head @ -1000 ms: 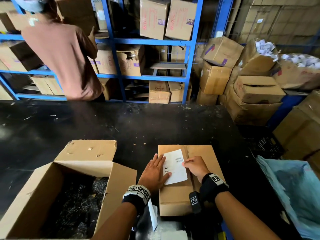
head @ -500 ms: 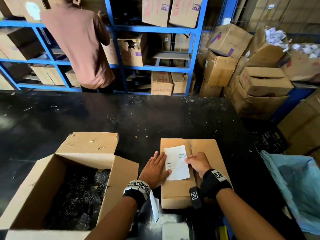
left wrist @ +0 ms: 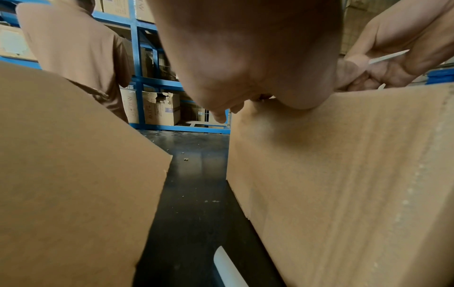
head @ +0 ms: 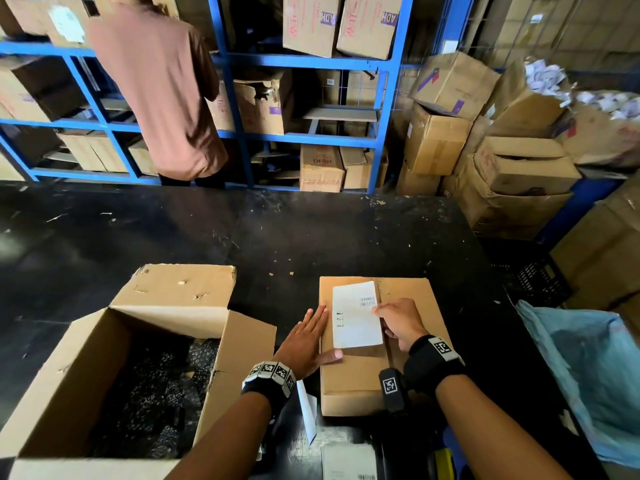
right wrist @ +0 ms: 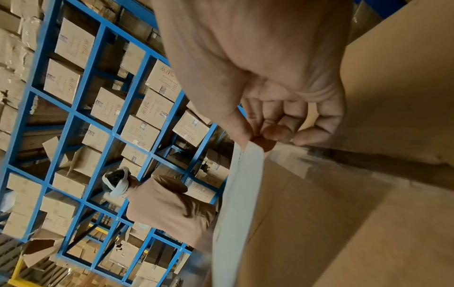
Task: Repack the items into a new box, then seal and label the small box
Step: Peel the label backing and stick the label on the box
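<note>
A worker's right hand (head: pixel 398 323) pinches a white label (head: pixel 356 315) atop the small box (head: pixel 349 382); the left hand (head: pixel 306 342), fingers straight and together, presses its side.

bench (head: pixel 242 237): lying black, scuffed | racks (head: pixel 384 98): standing blue, holding cartons | right: cartons (head: pixel 519 174) piling up

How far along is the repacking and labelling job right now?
Done: the small box is closed. In hand: the right hand pinches the white label by its edge over the lid, not yet flat, while the left hand steadies the box's side. Left: pressing the label down.
</note>
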`<state>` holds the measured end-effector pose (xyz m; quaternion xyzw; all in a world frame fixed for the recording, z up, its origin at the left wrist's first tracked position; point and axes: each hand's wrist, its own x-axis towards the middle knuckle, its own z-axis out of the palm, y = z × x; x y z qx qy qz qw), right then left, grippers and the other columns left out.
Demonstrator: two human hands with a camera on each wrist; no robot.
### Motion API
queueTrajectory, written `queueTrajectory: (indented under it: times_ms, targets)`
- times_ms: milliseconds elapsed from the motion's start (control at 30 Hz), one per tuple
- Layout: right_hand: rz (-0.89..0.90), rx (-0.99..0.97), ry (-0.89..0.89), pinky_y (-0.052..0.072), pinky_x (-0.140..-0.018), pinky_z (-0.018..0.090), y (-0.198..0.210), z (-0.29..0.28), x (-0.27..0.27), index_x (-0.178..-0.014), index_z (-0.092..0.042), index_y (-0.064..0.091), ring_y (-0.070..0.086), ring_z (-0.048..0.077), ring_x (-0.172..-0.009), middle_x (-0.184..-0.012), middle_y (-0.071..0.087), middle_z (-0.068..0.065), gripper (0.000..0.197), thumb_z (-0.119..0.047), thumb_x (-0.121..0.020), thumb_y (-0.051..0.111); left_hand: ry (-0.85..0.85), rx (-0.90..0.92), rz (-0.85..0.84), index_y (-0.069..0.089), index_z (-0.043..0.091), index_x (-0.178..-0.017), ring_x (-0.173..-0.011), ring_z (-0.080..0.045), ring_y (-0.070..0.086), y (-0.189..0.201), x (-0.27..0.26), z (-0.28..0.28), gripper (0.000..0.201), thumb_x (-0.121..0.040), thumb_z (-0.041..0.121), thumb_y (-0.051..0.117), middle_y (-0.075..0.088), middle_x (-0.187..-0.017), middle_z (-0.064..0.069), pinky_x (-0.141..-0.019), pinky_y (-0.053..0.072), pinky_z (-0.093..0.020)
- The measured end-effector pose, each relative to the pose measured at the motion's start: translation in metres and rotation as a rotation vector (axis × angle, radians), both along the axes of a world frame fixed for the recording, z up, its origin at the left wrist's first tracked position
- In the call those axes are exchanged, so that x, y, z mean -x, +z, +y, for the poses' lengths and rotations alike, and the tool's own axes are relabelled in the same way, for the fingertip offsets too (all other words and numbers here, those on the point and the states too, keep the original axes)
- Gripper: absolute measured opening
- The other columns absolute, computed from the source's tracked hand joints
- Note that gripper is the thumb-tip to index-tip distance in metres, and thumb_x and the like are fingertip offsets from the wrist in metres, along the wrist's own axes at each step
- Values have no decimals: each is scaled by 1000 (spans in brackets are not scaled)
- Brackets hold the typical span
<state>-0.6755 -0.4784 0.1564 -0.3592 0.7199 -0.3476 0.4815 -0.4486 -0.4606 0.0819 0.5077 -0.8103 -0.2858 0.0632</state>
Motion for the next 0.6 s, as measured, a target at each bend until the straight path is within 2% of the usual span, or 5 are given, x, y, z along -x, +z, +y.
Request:
queueTrajectory:
  times_ms: [133,267,333,467,600]
  targets:
    - [16,-6,46,43,-47,13,5,3,3,-97,2,70,60,9,-71,-104,71,6,11,-5,-98,62,11,-19,50,-16,29,-155,-149,-18,-17,-2,-4,0,120,-73,85,52,-18,-162,13,-121,1,-45]
    - [38,-12,94,40,-42,11,-2,5,-1,-96,8,70,58,9,-65,-100,71,9,13,-3,-97,63,37,-36,50,-16,29,-154,-148,-17,-20,-1,-8,2,130,-65,88,57,-20,-162,12,-122,-2,-46]
    - [53,-8,115,41,-43,11,-6,6,-3,-95,7,70,61,9,-67,-103,72,8,14,-5,-98,63,28,-45,39,-16,28,-155,-149,-18,-20,0,-10,2,133,-63,88,58,-19,-162,11,-123,-2,-47]
    - [70,2,128,43,-50,13,-12,5,-6,-84,-7,69,67,11,-79,-109,74,7,14,-7,-97,65,25,-54,26,-14,27,-155,-150,-20,-18,-1,-13,2,133,-62,89,58,-17,-164,9,-123,-1,-51]
    - [80,-1,133,44,-54,14,-18,4,-5,-87,-5,70,67,12,-82,-111,74,8,11,-8,-97,65,28,-52,14,-14,27,-155,-150,-21,-18,-1,-13,3,132,-62,90,56,-16,-164,9,-122,-1,-53]
